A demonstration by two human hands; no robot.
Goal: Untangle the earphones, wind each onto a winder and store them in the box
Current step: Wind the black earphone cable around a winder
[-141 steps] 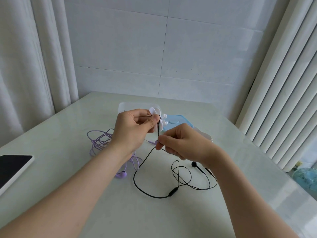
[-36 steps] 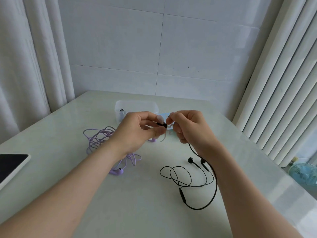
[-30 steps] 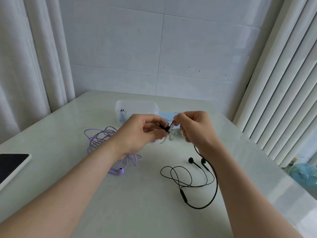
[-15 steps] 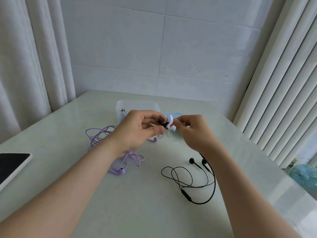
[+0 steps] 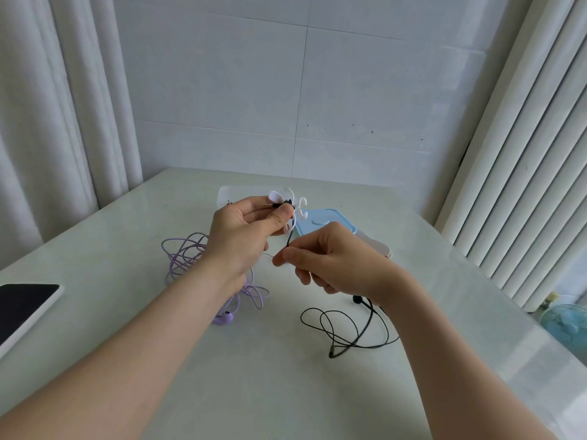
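A pale glossy table (image 5: 127, 249) meets a white tiled wall (image 5: 349, 74). Above its far middle, the left hand (image 5: 241, 236) pinches the white plastic winder (image 5: 290, 203) and the plug (image 5: 270, 205) of the black wired earphones (image 5: 331, 354) between thumb and fingers. The plug lies horizontal, tip toward the left edge. The right hand (image 5: 330, 265), level with the winder half a second ago, now sits lower, pinching the cord; that stretch runs taut, near vertical. Judgement: another turn is being drawn. Most cord lies looped toward the right edge.
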